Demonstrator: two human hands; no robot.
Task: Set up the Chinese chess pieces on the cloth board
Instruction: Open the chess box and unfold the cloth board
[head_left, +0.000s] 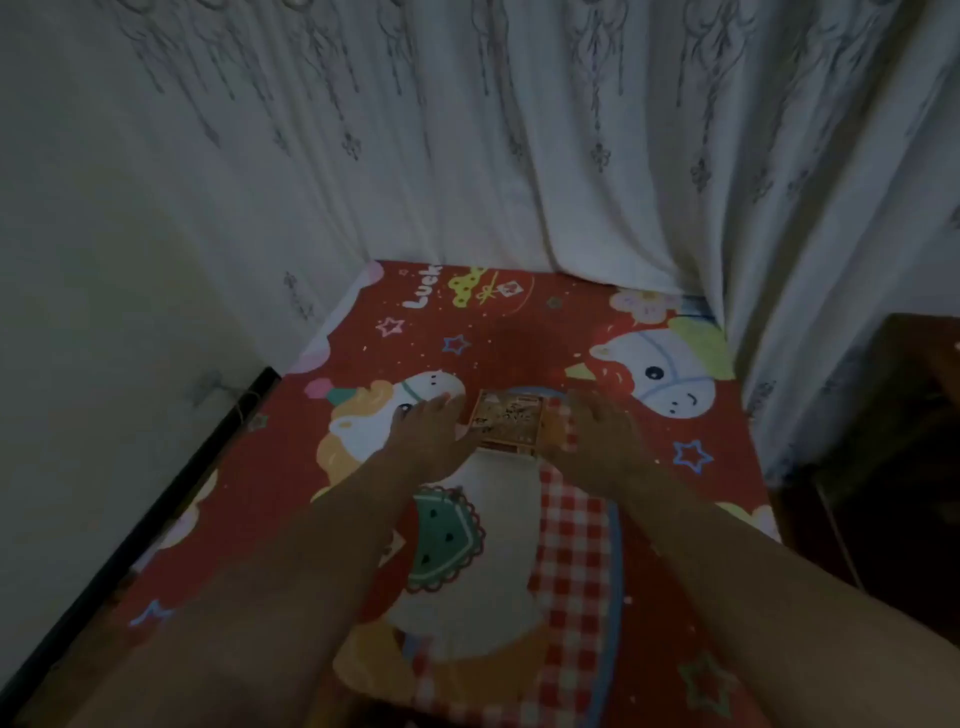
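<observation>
Two hands were out, the left hand (428, 431) and the right hand (605, 439). One small printed box (511, 423) lay on one red cartoon-print cloth (519, 332).

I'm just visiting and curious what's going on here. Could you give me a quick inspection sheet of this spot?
Surface: red cartoon-print sheet with ponies and stars, lying flat.
Job's things: small tan box lying closed, between both hands; no cloth board or chess pieces seen.
Clutter: nothing seen.
Grippers: left hand and right hand flank the box, fingers spread; contact unclear.
Cables: nothing seen.
Surroundings: white patterned curtain behind, dark wooden furniture at right, dim light.
</observation>
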